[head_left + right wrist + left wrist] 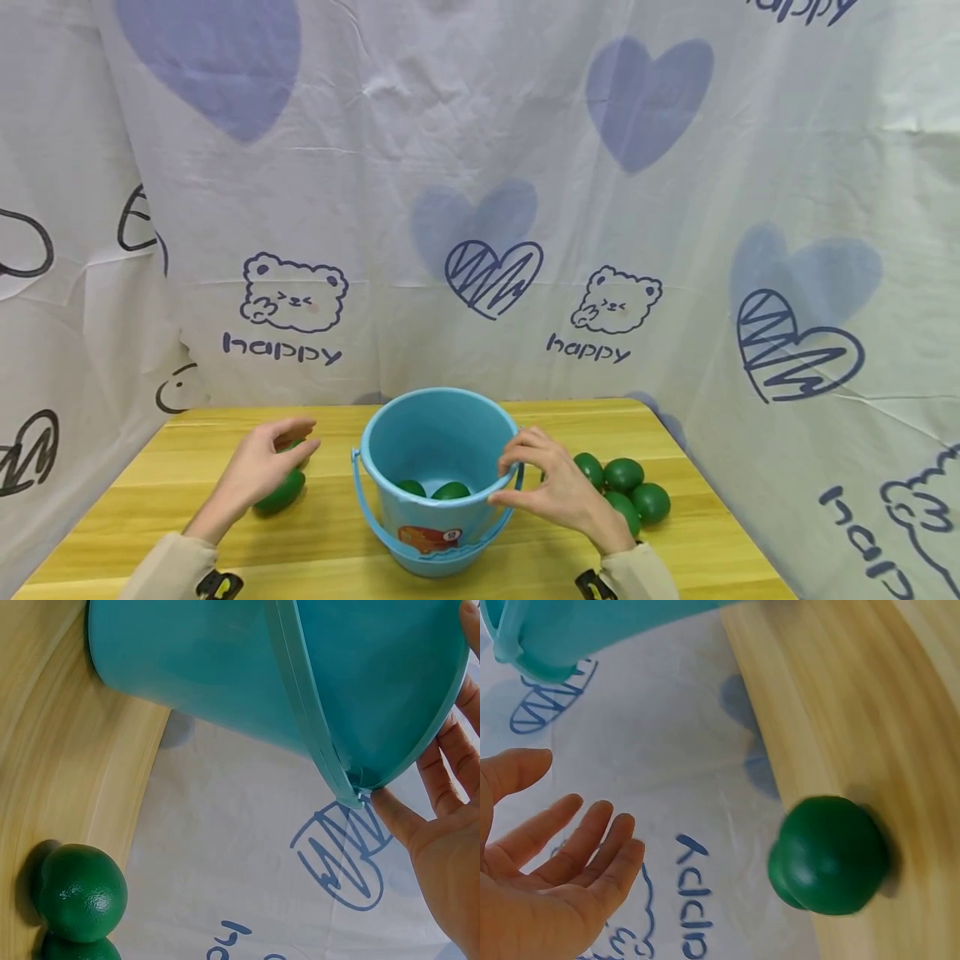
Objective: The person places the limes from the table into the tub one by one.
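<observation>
A light blue bucket (427,533) stands upright on the table, with smooth dark green oval fruits, like limes, inside; two (452,491) show. My right hand (558,492) is at the bucket's right rim, fingers curled over it and thumb at the near side, close to the handle hinge. In the right wrist view, the thumb tip and fingers meet the rim (431,731). On the left, my left hand (258,467) hovers above two green fruits (281,493), fingers loosely bent and holding nothing. The left wrist view has these fruits (829,855) apart from the fingers, one partly hiding the other.
Several more green fruits (622,475) lie in a cluster on the table right of the bucket, partly behind my right hand. The bucket's handle (363,500) hangs down its front. The wooden table (330,550) ends against a patterned cloth (450,358).
</observation>
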Demonstrator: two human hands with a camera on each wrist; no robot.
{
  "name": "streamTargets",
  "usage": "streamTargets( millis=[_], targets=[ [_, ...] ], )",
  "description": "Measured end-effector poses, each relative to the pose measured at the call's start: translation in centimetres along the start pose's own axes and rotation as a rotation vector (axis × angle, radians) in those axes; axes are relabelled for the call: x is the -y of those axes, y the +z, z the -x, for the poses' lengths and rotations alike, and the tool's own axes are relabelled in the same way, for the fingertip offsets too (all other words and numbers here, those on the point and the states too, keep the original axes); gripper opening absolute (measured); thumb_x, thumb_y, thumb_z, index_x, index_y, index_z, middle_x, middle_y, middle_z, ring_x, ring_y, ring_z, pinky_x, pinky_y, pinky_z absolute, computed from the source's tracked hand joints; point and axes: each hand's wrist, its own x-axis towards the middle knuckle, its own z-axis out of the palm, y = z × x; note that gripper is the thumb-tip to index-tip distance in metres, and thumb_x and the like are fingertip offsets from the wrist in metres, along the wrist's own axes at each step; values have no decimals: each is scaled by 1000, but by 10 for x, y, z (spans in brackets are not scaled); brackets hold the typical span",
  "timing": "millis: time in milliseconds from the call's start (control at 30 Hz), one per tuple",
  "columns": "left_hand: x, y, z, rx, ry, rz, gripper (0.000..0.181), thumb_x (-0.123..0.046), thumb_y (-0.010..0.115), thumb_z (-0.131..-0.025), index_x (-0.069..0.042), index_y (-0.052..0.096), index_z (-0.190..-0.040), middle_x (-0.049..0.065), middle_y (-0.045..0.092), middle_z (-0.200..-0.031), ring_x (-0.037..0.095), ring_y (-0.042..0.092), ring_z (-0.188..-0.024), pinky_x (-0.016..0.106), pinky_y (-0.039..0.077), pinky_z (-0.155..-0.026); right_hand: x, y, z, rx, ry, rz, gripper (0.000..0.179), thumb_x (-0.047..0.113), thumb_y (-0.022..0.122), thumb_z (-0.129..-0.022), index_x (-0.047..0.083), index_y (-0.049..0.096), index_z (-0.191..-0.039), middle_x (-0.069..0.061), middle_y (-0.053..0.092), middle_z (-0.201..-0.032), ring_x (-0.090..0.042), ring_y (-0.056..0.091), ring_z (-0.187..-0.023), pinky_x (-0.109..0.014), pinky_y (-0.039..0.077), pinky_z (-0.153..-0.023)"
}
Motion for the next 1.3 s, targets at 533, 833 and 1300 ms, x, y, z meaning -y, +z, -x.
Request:
streamTargets(
  millis=[533,833,1300],
  targets=[
    [46,-13,10,23,-222,-40,68,-49,60,-94,5,52,-135,26,58,-133,42,57,-118,53,51,-94,0,0,1,9,15,1,25,41,83,-76,28,67,-91,18,60,-98,-4,52,-100,-32,51,-88],
    [67,-20,10,46,-274,-123,74,-45,63,-92,15,47,-133,35,53,-131,49,53,-117,57,50,-93,0,1,0,6,17,-11,25,38,84,-75,31,65,-91,18,61,-99,-5,52,-101,-33,51,-88],
    [89,-17,4,150,-392,-52,99,-61,60,-89,20,35,-139,38,40,-142,54,41,-127,60,44,-101,0,1,0,11,4,-16,24,36,83,-76,31,65,-91,16,61,-98,-6,52,-99,-32,51,-86]
  ],
)
